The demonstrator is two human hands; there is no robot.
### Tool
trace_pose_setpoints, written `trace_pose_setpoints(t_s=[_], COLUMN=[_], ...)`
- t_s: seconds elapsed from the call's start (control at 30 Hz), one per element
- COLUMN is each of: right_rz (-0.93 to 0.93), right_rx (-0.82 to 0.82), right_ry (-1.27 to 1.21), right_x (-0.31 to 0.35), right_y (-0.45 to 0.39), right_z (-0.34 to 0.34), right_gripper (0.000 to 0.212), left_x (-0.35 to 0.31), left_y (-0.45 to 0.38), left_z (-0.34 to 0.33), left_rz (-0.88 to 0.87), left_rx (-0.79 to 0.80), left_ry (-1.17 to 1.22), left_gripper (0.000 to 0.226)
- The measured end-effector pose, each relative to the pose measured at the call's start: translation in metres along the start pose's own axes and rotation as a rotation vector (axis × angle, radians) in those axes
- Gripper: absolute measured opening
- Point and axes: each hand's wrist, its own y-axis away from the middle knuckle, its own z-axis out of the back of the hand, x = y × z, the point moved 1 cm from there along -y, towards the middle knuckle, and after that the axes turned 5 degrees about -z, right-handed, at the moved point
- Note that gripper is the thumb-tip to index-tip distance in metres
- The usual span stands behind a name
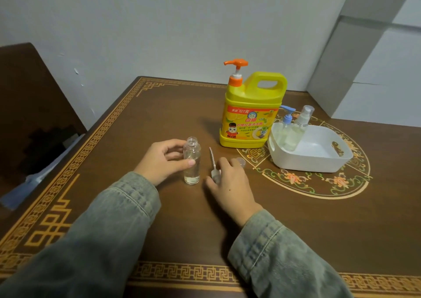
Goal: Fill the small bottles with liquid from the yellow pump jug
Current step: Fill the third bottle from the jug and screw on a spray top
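Head view: my left hand [159, 161] fingers grip the uncapped clear bottle [192, 161] upright on the desk [136, 120]; my right hand [230, 181] fingers pinch its sprayer top [214, 167].

An open bottle [192, 161] is stood on the table [114, 138]; the jug [249, 113] is set at its one o'clock; two bottles [293, 129] are stood in the tray [314, 158] at three o'clock of the jug.
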Motion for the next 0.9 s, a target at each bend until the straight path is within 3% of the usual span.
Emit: trace_pose_setpoints(t_s=[0.27, 0.63, 0.9], right_rz=[0.046, 0.185, 0.245], right_rx=[-0.043, -0.41, -0.541], right_ry=[-0.028, -0.247, -0.377], right_x=[0.005, 0.026, 0.029], right_y=[-0.003, -0.021, -0.019], right_z=[-0.001, 0.088, 0.14], right_gripper=[0.024, 0.022, 0.022], left_x=[0.007, -0.037, -0.045], left_y=[-0.005, -0.011, -0.016], left_z=[0.003, 0.002, -0.005], left_rz=[0.022, -0.1, -0.119], left_rx=[0.019, -0.043, -0.087], left_ry=[-0.012, -0.106, -0.245], left_gripper=[0.04, 0.044, 0.04])
